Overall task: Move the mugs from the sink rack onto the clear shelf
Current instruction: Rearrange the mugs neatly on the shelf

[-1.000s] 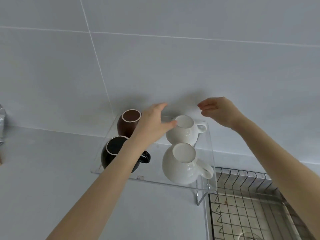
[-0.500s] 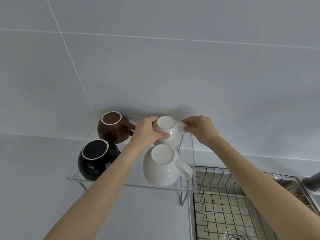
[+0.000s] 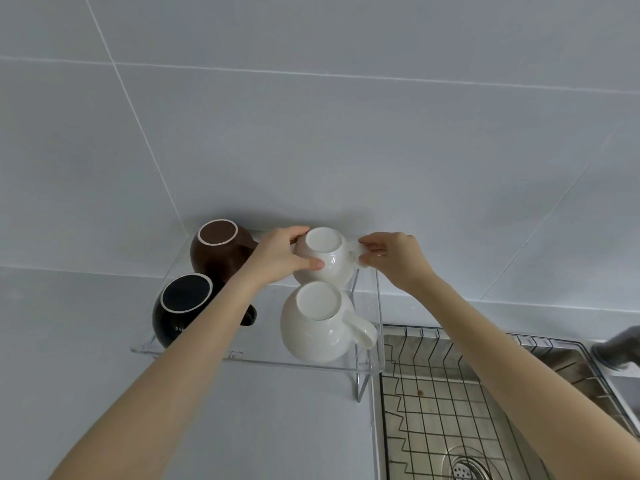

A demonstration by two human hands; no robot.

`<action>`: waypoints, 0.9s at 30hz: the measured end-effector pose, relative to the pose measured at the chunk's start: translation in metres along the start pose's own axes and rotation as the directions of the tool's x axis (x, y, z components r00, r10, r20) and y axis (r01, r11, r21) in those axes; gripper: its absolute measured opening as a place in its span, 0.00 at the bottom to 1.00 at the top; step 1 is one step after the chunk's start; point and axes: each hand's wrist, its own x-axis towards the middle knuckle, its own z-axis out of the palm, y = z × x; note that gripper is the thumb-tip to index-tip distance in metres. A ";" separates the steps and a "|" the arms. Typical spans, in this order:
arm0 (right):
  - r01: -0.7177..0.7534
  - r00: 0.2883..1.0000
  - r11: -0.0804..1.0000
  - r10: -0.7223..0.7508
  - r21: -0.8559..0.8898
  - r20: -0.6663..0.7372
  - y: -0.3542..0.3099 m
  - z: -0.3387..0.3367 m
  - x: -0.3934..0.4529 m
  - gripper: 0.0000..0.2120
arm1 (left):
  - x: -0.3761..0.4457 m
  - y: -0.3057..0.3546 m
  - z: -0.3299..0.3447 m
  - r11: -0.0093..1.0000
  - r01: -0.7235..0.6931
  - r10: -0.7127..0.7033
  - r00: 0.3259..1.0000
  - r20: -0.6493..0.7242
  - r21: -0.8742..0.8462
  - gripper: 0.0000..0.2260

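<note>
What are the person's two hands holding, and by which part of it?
The rear white mug on the clear shelf: left hand grips its body, right hand pinches its handle.

4 mugs sit upside down on the clear shelf (image 3: 194, 348), which stands against the tiled wall (image 3: 311, 133) just left of the sink (image 3: 519, 427). The brown mug (image 3: 216, 254) is at back left, the black mug (image 3: 180, 306) at front left, the front white mug (image 3: 317, 323) at front right with its handle pointing right. The left hand (image 3: 280, 256) wraps the left side of the back white mug (image 3: 325, 258), thumb on its front. The right hand (image 3: 391, 258) pinches that mug's handle at its right. A wire rack (image 3: 450, 393) lies across the sink, with the drain (image 3: 465, 467) below it.
</note>
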 end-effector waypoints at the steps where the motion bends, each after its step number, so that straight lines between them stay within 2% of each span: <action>1: -0.001 1.000 1.000 0.001 0.000 -0.015 -0.002 -0.002 -0.005 0.19 | -0.003 0.002 0.001 0.999 -0.004 0.006 0.999 -0.035 0.043 0.29; 2: 0.014 0.999 1.000 -0.013 0.014 -0.044 -0.006 -0.005 -0.012 0.20 | -0.008 0.005 0.001 0.998 -0.011 0.017 0.997 -0.078 0.069 0.31; 4: 0.057 0.994 0.994 -0.048 0.094 -0.094 -0.012 -0.011 -0.039 0.15 | -0.023 0.008 -0.002 0.997 -0.065 0.068 0.992 -0.109 0.033 0.31; 7: 0.064 0.998 0.987 -0.063 0.146 -0.016 -0.020 -0.012 -0.092 0.10 | -0.050 0.005 -0.008 0.997 -0.058 0.061 0.997 0.044 -0.057 0.35; 9: 0.037 0.998 0.993 -0.044 0.115 0.054 -0.017 -0.001 -0.116 0.14 | -0.062 0.000 -0.005 1.000 0.022 -0.024 0.987 0.161 0.012 0.41; 11: 0.041 0.998 0.998 -0.042 0.037 0.048 -0.012 0.011 -0.127 0.16 | -0.069 -0.004 0.000 0.997 0.050 -0.063 0.973 0.223 0.066 0.43; 13: 0.061 0.998 0.998 -0.060 0.033 -0.019 -0.008 0.018 -0.129 0.14 | -0.073 -0.005 0.005 0.998 0.041 -0.051 0.971 0.233 0.051 0.41; 16: 0.103 0.993 0.990 -0.096 0.098 -0.075 -0.003 0.018 -0.124 0.10 | -0.079 -0.007 0.008 0.999 0.036 -0.039 0.984 0.174 0.021 0.38; 20: 0.154 0.986 0.982 -0.145 0.107 -0.083 0.002 0.016 -0.117 0.11 | -0.089 -0.007 0.017 0.999 0.033 -0.033 0.997 0.068 0.014 0.32; 23: 0.166 0.983 0.982 -0.159 0.089 -0.088 0.006 0.016 -0.110 0.12 | -0.093 -0.007 0.024 0.998 0.058 -0.058 0.998 -0.013 0.024 0.36; 27: 0.176 0.983 0.981 -0.170 0.079 -0.072 0.008 0.016 -0.104 0.12 | -0.096 -0.005 0.028 0.998 0.059 -0.060 0.996 -0.066 -0.004 0.34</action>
